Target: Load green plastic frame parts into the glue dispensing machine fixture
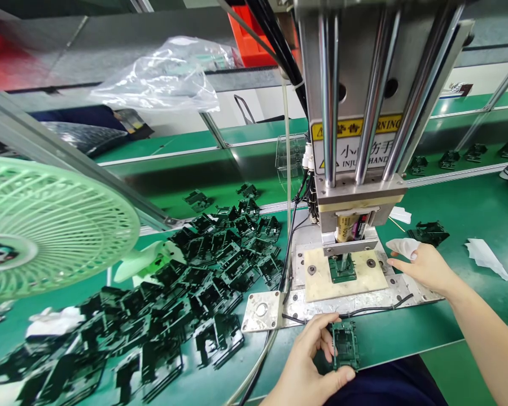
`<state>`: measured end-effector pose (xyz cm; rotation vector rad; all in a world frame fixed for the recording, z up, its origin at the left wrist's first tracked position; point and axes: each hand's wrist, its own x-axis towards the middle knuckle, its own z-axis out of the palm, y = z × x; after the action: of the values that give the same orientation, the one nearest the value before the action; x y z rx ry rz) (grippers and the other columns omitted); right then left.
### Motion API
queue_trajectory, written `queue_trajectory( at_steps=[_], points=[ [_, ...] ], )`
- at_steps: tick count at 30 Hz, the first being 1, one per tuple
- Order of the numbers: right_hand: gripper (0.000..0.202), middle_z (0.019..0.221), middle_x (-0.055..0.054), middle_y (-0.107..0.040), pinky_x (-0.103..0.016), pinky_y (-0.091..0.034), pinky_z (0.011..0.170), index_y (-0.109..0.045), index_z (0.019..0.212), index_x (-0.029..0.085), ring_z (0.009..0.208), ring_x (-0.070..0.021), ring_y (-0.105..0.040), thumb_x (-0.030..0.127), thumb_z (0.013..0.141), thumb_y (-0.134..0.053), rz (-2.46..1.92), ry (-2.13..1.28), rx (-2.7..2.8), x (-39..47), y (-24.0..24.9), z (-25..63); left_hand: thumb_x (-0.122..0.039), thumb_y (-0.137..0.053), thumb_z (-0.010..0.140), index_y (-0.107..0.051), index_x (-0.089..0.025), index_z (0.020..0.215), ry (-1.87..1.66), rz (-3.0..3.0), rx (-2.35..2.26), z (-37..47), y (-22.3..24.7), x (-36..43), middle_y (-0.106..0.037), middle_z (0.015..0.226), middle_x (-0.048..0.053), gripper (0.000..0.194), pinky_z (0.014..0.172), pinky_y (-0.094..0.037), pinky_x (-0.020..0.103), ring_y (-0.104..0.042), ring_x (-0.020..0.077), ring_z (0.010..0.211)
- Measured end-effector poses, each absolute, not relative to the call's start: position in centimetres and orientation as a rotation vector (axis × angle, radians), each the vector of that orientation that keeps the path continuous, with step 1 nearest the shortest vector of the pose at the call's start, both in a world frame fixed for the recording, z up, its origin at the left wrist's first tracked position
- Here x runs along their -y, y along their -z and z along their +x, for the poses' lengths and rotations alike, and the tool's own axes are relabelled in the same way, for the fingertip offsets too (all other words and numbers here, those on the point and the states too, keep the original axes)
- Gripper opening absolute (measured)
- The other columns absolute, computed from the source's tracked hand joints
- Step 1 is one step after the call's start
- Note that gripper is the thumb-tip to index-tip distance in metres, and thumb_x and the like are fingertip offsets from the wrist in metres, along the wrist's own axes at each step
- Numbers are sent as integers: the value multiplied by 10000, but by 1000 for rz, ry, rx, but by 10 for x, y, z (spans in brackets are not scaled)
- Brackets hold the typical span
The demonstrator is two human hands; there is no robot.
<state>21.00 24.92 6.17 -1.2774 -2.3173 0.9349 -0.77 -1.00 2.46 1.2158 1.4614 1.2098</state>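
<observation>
My left hand (315,361) grips a dark green plastic frame (345,345) by its sides, at the front edge of the table, below the press. A similar green part (342,268) sits in the cream fixture plate (315,282), directly under the head of the metal press (364,197). To the right of the fixture is my right hand (419,262), its thumb and fingers apart with nothing between them. White material (403,247) covers a fingertip of that hand. Another dark part (429,232) lies just behind it.
Many dark green parts (211,282) are heaped left of the press. A pale green fan (55,225) stands at the far left. Cables (285,254) run beside the press base, near a square metal button plate (261,311). White scraps (486,258) lie at right.
</observation>
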Motion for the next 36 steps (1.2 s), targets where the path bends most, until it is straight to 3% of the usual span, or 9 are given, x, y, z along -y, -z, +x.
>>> queue_trajectory(
  at_steps=[3, 6, 9, 12, 15, 21, 26, 31, 36],
  points=[
    [464, 981, -87, -754, -454, -571, 845, -738, 1051, 197, 966, -347, -704, 536, 770, -592, -1288, -940, 2282, -248, -62, 212, -369, -846, 754, -550, -245, 1335, -1197, 1206, -1478, -8, -22, 11, -610, 958, 31, 663, 729, -511, 303, -573, 138, 711],
    [486, 1099, -101, -731, -461, -565, 892, -734, 1094, 192, 1048, -357, -676, 545, 777, -626, -1236, -916, 2251, -242, -70, 211, -399, -856, 739, -550, -229, 1339, -1187, 1187, -1487, -9, -20, 12, -609, 894, 16, 694, 741, -510, 306, -577, 148, 719],
    [468, 1253, -74, -664, -398, -569, 858, -711, 1188, 233, 1102, -328, -643, 464, 781, -708, -1075, -918, 2325, -231, -85, 199, -428, -869, 713, -571, -212, 1313, -1157, 1174, -1507, -10, -21, 12, -617, 878, 18, 704, 755, -507, 316, -582, 157, 725],
    [551, 1280, -49, -631, -367, -530, 919, -673, 1245, 261, 1126, -293, -613, 351, 719, -808, -909, -985, 2413, -221, -97, 173, -453, -883, 683, -607, -205, 1276, -1120, 1177, -1557, -9, -22, 11, -636, 870, 30, 699, 763, -501, 328, -591, 176, 741],
    [606, 1185, -56, -659, -390, -511, 924, -667, 1190, 222, 1066, -299, -613, 341, 637, -885, -910, -1113, 2427, -217, -96, 146, -464, -899, 646, -628, -207, 1273, -1121, 1157, -1568, -10, -25, 15, -648, 868, 39, 729, 768, -491, 334, -593, 194, 766],
    [390, 752, -28, -631, -368, -525, 706, -627, 744, 178, 760, -268, -614, 471, 638, -861, -1021, -1446, 2307, -225, -84, 126, -434, -966, 549, -647, -195, 1238, -1150, 789, -1342, -24, -58, 31, -678, 919, 43, 795, 787, -467, 298, -590, 171, 806],
    [469, 737, -28, -643, -306, -494, 580, -623, 726, 174, 672, -226, -602, 484, 529, -914, -1071, -1677, 2260, -239, -102, 126, -419, -1003, 478, -723, -159, 1052, -1055, 492, -1246, -45, -105, 14, -724, 910, 46, 690, 778, -488, 259, -626, 139, 789],
    [406, 758, -21, -682, -329, -549, 806, -674, 708, 180, 819, -252, -654, 446, 514, -911, -934, -2179, 2239, -240, -117, 140, -487, -998, 399, -747, -108, 768, -878, 437, -1375, -51, -127, -34, -616, 609, -25, 586, 562, -421, 201, -510, 65, 549],
    [426, 911, -46, -747, -396, -554, 882, -786, 926, 181, 941, -327, -688, 501, 646, -815, -914, -2144, 2228, -220, -123, 191, -379, -1002, 445, -724, -99, 763, -925, 573, -1390, -45, -123, -86, -658, 674, 0, 507, 621, -484, 235, -569, 83, 586]
  ],
)
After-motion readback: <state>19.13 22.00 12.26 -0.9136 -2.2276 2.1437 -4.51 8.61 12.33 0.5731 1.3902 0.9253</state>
